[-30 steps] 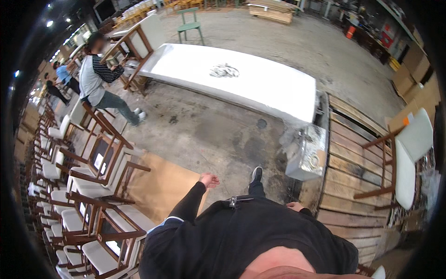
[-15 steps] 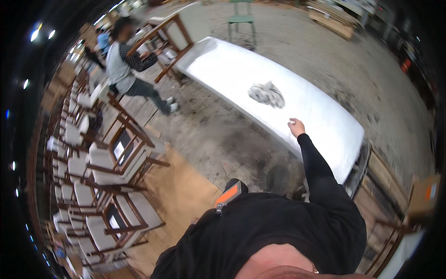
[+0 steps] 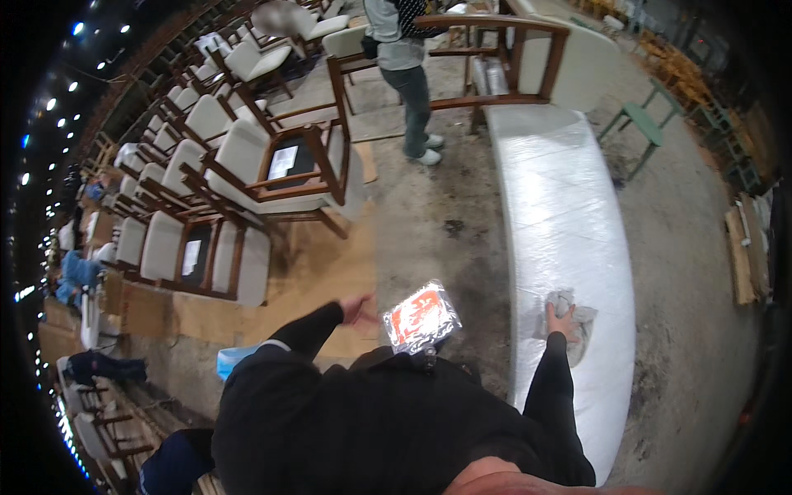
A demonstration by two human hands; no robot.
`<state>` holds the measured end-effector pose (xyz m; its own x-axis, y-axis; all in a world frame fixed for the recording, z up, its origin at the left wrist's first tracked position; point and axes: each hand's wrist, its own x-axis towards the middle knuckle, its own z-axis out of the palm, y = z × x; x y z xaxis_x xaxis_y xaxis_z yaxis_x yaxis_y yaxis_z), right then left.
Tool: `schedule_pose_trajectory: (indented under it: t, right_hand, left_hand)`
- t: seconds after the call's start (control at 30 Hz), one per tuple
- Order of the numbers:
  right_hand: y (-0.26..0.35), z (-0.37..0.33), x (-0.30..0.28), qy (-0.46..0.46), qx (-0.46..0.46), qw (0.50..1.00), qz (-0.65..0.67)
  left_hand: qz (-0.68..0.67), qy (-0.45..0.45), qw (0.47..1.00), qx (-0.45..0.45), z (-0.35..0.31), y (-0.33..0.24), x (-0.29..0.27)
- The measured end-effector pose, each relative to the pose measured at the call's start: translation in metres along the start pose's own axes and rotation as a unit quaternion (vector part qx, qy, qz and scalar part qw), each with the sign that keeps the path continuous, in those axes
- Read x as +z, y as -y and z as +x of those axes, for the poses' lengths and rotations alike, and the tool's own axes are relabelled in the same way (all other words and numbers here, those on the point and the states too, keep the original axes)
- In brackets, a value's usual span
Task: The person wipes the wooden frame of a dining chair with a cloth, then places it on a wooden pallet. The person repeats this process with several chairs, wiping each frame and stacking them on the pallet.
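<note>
A crumpled grey-white rag (image 3: 582, 330) lies on a long table (image 3: 549, 235) covered in shiny white plastic wrap. My right hand (image 3: 563, 323) rests on the rag's left side, fingers spread over the cloth. My left hand (image 3: 360, 312) is out in front of my body, above the floor, with loosely extended fingers and nothing in it. Between my two arms, a badge in a clear sleeve (image 3: 421, 318) hangs at my chest, orange and white inside.
Upholstered wooden chairs (image 3: 231, 157) stand in stacked rows on the left, partly over cardboard (image 3: 322, 247). At the table's far end a person (image 3: 400, 70) stands by a wooden-framed chair (image 3: 536, 62). A green stool (image 3: 642, 124) is to the right of the table.
My view has turned left. My right hand has come down onto the rag, and my left hand has come into view. The person now stands upright by the framed chair.
</note>
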<state>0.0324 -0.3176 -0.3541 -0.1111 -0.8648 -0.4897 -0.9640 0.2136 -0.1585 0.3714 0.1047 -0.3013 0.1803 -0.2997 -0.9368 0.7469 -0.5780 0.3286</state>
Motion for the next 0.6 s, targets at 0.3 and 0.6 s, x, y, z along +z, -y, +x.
schedule_pose_trajectory:
  t: [0.3, 0.6]
  right_hand:
    - [-0.032, 0.038, 0.009, -0.184, -0.094, 0.974, -0.090]
    - [-0.091, 0.048, -0.077, -0.246, 0.085, 0.953, 0.154]
  left_hand:
    - [-0.003, 0.004, 0.978, 0.208, 0.003, -0.088, 0.030]
    - [0.232, -0.205, 0.951, 0.002, 0.018, -0.050, -0.015]
